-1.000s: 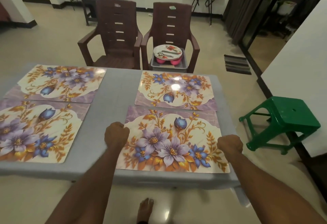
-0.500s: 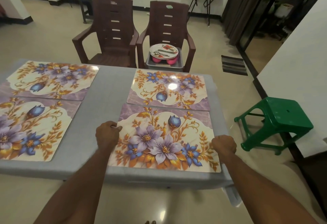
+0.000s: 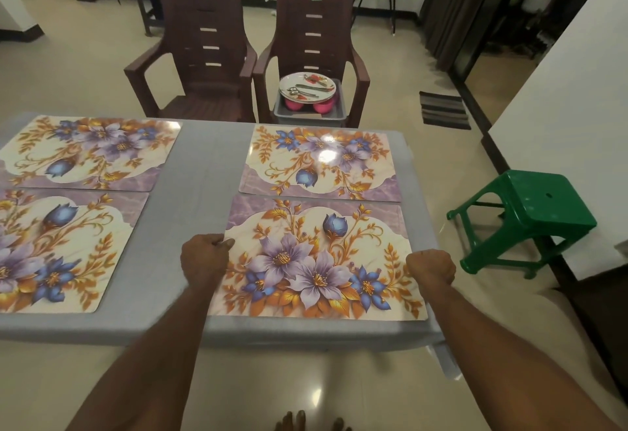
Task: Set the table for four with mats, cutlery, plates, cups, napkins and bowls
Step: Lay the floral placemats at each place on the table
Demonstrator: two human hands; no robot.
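Both hands are on the near right mat (image 3: pixel 319 257), left hand (image 3: pixel 204 257) pinching its left edge and right hand (image 3: pixel 431 269) curled at the right edge, though I can't tell if that grip actually has hold of it. The mat lies flat at the worktop's (image 3: pixel 200 172) near right corner, just shy of the mat behind it. It looks thin, glossy and probably slippery and a bit floppy, so I'd nudge it by opposite edges like this rather than lift one corner.
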